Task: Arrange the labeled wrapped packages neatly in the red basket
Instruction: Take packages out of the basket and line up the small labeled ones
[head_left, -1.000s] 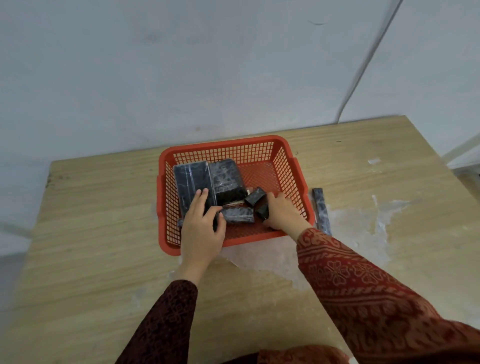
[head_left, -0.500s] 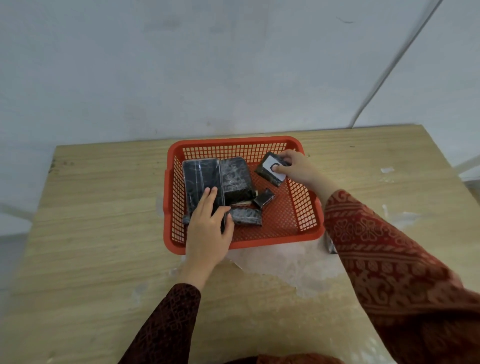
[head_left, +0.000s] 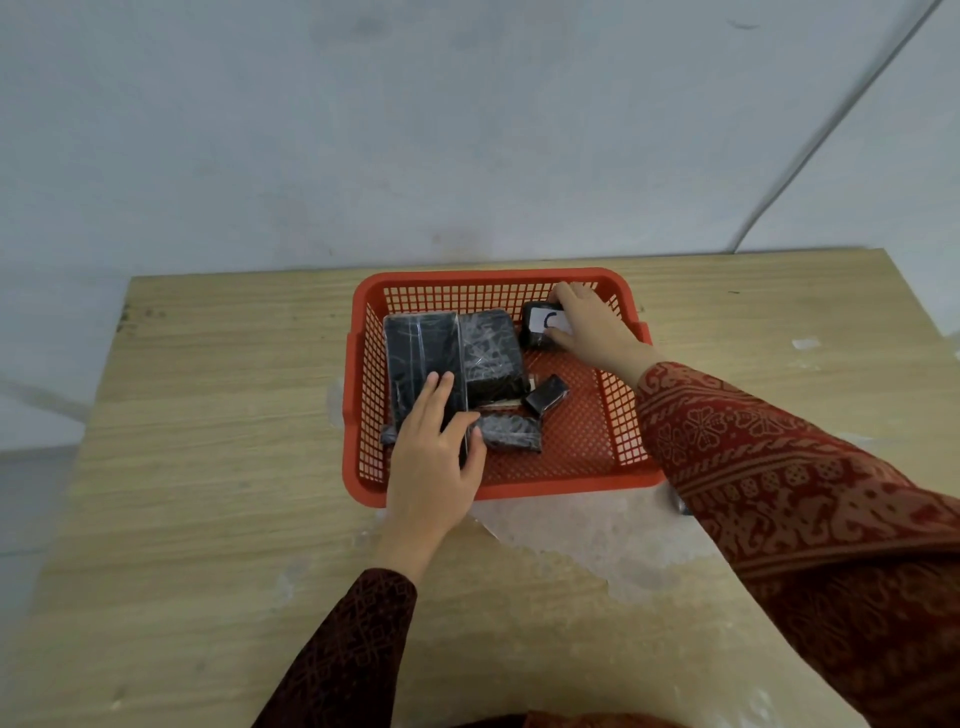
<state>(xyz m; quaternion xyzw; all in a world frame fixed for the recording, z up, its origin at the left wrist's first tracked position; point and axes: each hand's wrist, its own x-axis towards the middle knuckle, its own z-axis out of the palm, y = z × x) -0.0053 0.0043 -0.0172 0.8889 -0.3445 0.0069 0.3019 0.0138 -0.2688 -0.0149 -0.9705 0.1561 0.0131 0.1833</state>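
A red plastic basket with lattice walls (head_left: 496, 483) stands on a light wooden table (head_left: 218, 415), close to the far edge, near a pale wall (head_left: 363, 130). Inside it lie several dark packages wrapped in shiny clear film.

The left hand (head_left: 434, 457) reaches over the near rim of the basket. Its fingers are stretched out and lie flat on the near end of a large flat black wrapped package (head_left: 421, 358), which fills the left part of the basket. The thumb points to the right and touches a small dark wrapped package (head_left: 511, 434) that lies near the front wall. The hand presses down and does not close around anything.

Just to the right of the large package lies a second black wrapped package with crinkled film (head_left: 491, 353), touching it along one side. A small black wrapped block (head_left: 545, 395) lies tilted on the basket floor, just beside this second package.

The right hand (head_left: 592, 332) is in the far right corner of the basket. Its fingers are curled around a small black wrapped package with a white label (head_left: 543, 325); a dark curved mark shows on the label. The thumb is at the near side of this package and the other fingers are at its far side. I cannot tell whether the package rests on the basket floor or is lifted a little.

Both arms wear dark red patterned sleeves (head_left: 779, 467). In front of the basket the table surface has a pale worn patch (head_left: 597, 535).
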